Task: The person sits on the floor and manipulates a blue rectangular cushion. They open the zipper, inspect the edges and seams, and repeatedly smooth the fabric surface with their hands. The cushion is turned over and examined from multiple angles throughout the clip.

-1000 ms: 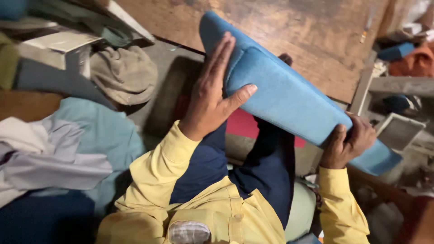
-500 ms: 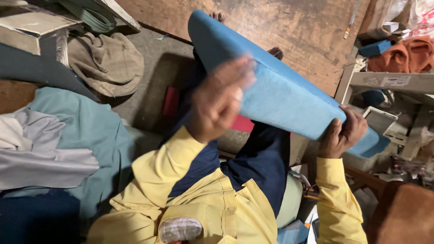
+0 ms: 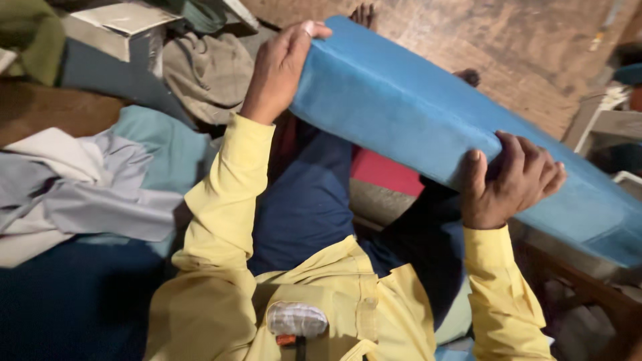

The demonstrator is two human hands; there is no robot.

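Observation:
A long blue padded cushion (image 3: 414,113) slants across the view from upper middle to lower right, held up above my lap. My left hand (image 3: 281,63) grips its upper left end, fingers curled over the edge. My right hand (image 3: 511,180) clutches its lower edge further right, thumb on the near face. Both arms wear yellow sleeves. Beneath the cushion lie my dark blue trousers (image 3: 307,200) and a red cloth (image 3: 384,172). The cushion's far right end runs out of view.
Crumpled pale grey and teal cloths (image 3: 100,180) are heaped at the left. A grey-brown cap (image 3: 207,73) and a grey box (image 3: 124,30) sit at the upper left. A brown wooden board (image 3: 508,47) lies behind the cushion. Clutter and a wooden frame (image 3: 588,294) fill the right.
My left hand has moved from the cushion's flat face up to its upper left end and taken hold there. The cushion has tilted flatter and come closer.

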